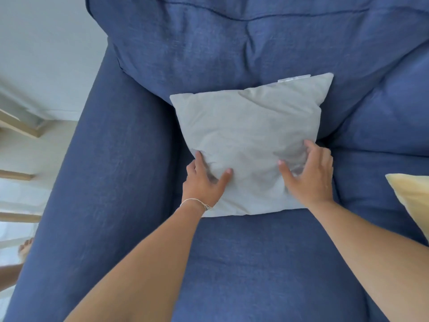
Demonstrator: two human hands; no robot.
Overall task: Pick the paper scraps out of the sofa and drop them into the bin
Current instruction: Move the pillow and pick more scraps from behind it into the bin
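Observation:
A grey cushion (246,135) leans against the back of the blue sofa (267,263), over the seam between seat and backrest. My left hand (204,180) rests on the cushion's lower left edge, thumb on its face and fingers spread along the side. On the lower right part my right hand (308,173) presses with curled, spread fingers. Neither hand has closed around the cushion. No paper scraps and no bin are in view.
A yellow cushion (413,201) pokes in at the right edge. The sofa's wide left armrest (92,182) runs down the left side. Beyond it are pale floor, light wooden slats (18,129) and a bare foot (25,248).

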